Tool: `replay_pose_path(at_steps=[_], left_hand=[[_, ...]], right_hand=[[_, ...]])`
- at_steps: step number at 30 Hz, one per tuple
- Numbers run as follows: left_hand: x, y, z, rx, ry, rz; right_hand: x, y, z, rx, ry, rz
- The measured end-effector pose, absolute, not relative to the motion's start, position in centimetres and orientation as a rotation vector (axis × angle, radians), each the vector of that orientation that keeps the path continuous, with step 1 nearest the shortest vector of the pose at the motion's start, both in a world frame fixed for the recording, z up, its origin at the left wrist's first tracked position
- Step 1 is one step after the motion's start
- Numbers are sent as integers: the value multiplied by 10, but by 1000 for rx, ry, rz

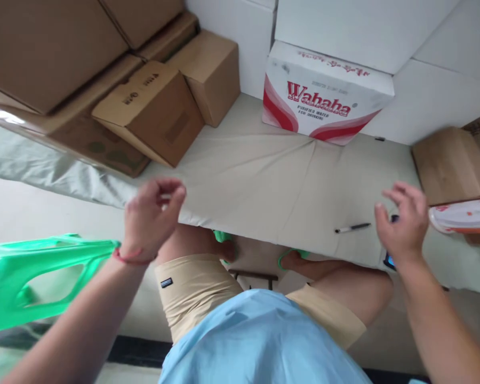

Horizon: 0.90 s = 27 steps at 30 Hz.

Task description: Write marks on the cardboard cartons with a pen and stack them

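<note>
My left hand (154,210) hovers over the front edge of the cloth-covered table (260,176), a red string bracelet (134,257) on its wrist. Its fingers curl loosely, with a gap between them and the thumb, and nothing shows in the hand. On the other side my right hand (404,221) is raised, thumb and bent fingers apart, holding nothing. Beneath it a dark phone (390,260) with a lit patch is mostly hidden. A black-and-white pen (352,228) lies on the cloth to the left of that hand.
Brown cardboard boxes (160,117) are stacked at the back left. At the back centre, a white and red Wahaha water carton (324,98) stands before white boxes (352,26). Another brown box (450,165) and a white-and-orange package (464,216) sit right. A green plastic stool (8,277) is at left.
</note>
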<state>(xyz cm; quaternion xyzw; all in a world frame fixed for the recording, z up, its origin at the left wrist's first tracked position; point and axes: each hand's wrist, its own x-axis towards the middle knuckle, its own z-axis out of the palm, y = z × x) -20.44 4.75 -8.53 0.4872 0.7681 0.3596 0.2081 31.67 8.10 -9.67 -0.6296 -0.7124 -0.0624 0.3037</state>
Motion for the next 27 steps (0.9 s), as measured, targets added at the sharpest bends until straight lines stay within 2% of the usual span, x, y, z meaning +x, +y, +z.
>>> replay_pose_path(at_steps=[3, 5, 8, 14, 19, 23, 27], left_hand=[[-232, 108, -53, 1698, 2402, 1088], [-245, 144, -36, 1849, 2594, 949], [-252, 172, -26, 1692, 2722, 671], [-239, 159, -30, 1887, 2576, 560], [-236, 150, -28, 1866, 2531, 495], [-243, 148, -32, 1894, 2495, 631], [-247, 130, -28, 1733, 2382, 1015]], right_hand=[[296, 3, -117, -1526, -1994, -167], [298, -35, -126, -1584, -1928, -160], [310, -72, -138, -1736, -1692, -131], [320, -101, -154, -1901, -1301, 76], [310, -87, -152, -1885, -1322, 131], [304, -80, -144, -1803, -1463, 79], [310, -87, -142, -1775, -1485, 44]])
